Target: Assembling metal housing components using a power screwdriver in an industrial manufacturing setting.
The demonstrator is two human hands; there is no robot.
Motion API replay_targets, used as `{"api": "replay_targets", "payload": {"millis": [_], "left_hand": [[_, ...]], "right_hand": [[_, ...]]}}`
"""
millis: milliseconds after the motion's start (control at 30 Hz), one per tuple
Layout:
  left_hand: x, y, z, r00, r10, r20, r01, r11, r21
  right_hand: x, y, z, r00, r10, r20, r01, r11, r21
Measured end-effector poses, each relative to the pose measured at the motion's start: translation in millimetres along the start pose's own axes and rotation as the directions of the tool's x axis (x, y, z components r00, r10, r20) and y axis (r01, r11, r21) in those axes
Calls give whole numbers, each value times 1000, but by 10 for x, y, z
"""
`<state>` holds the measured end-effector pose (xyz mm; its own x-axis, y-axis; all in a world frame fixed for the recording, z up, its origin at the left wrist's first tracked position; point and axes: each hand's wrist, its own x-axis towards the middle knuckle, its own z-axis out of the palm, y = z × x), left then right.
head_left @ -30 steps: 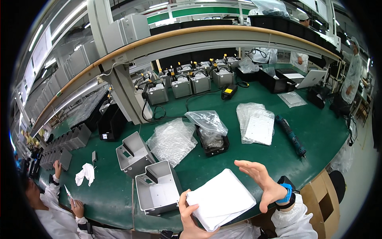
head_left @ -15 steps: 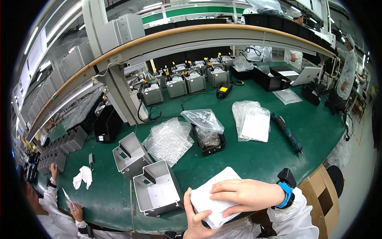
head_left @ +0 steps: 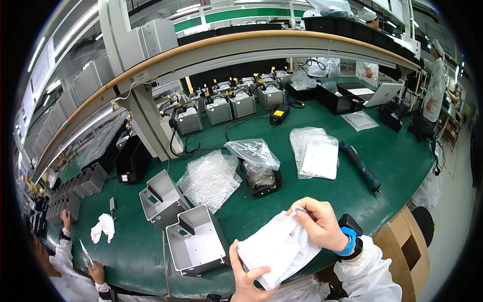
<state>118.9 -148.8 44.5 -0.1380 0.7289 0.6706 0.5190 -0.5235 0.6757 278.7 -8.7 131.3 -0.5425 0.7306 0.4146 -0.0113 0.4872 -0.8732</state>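
Observation:
At the front edge of the bench I hold a white cloth (head_left: 274, 249) that looks draped over something flat; whatever lies beneath is hidden. My left hand (head_left: 247, 282) grips its lower left side, thumb on top and fingers along the edge. Between thumb and fingers, my right hand (head_left: 318, 225) pinches the cloth's upper right corner and pulls it up into folds. Just left of the cloth stands an open grey metal housing (head_left: 197, 244), with a second grey housing (head_left: 163, 196) behind it.
Bubble wrap sheets (head_left: 211, 178), a black tray with bagged small parts (head_left: 261, 178), white sheets in plastic (head_left: 320, 158) and a power screwdriver (head_left: 361, 167) lie beyond. Assembled grey units (head_left: 219, 108) line the back. A co-worker's hand (head_left: 96, 272) holds a pen-like tool at left.
My right hand has moved from lying flat over the cloth to its upper right corner, lifting and spreading that side. My left hand keeps its hold.

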Motion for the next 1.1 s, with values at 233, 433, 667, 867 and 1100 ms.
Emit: {"api": "replay_targets", "payload": {"millis": [233, 433, 667, 867, 1100], "left_hand": [[6, 40, -17, 1000, 5, -4, -5, 1000, 10], [225, 326, -145, 991, -100, 89, 81, 977, 196], [484, 460, -149, 982, -58, 179, 4, 956, 292], [264, 214, -111, 998, 51, -46, -50, 998, 33], [115, 152, -109, 994, 48, -95, -41, 996, 80]], "right_hand": [[-308, 88, -76, 952, -8, -307, 116, 935, 336], [-225, 137, -214, 970, -171, -174, 230, 880, 415], [-170, 271, -273, 997, -78, 0, 76, 973, 216], [-186, 275, -376, 988, -148, 50, 127, 945, 301], [-182, 304, -342, 940, -206, 271, 100, 928, 358]]}}
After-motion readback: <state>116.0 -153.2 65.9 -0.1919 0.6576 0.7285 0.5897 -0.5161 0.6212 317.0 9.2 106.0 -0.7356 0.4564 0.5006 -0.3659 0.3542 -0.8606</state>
